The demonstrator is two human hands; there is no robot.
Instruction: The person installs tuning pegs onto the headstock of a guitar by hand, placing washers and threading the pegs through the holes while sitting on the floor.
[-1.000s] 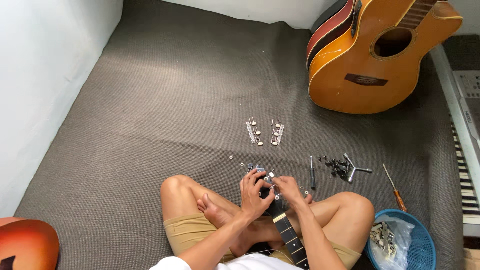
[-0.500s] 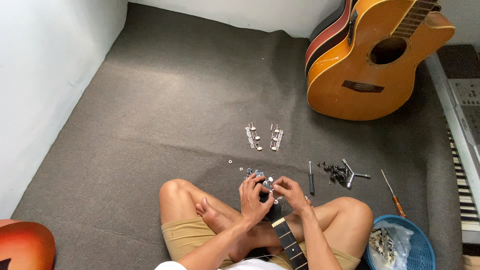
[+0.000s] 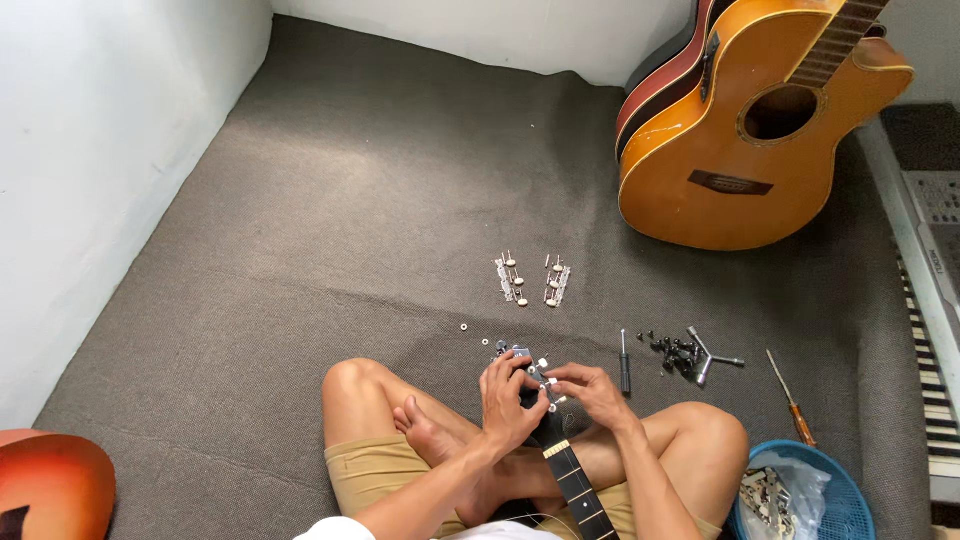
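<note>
Guitar headstock (image 3: 528,372) rests in the lap of a person seated cross-legged on the floor, with the dark neck (image 3: 578,487) running back toward the body between the knees. Both hands meet at the headstock: the left hand (image 3: 506,400) wraps it from the side, fingers closed around its edge, and the right hand (image 3: 592,390) pinches a small fitting at the white-knobbed tuning machines (image 3: 545,376), thumb and forefinger together on it. What exactly lies between those fingertips is too small to tell. Judged from this, the step in hand is work on the tuner hardware at the headstock; the next move calls for a steady hold by the left hand and fine finger control from the right, since the parts are small and would roll easily. Just ahead of the knees lie two tuner strips (image 3: 531,279), loose washers (image 3: 464,327), a small screwdriver (image 3: 624,363), a cluster of dark screws and a wrench (image 3: 690,355), and an orange-handled screwdriver (image 3: 791,411). A blue basket (image 3: 850,500) holding a plastic bag sits beside the right knee. The surface is grey carpet (image 3: 350,200), bounded by white walls. An orange acoustic guitar (image 3: 760,130) leans at the far wall, a keyboard (image 3: 930,300) runs along the right edge, and a sunburst guitar body (image 3: 50,485) shows at lower left.
</note>
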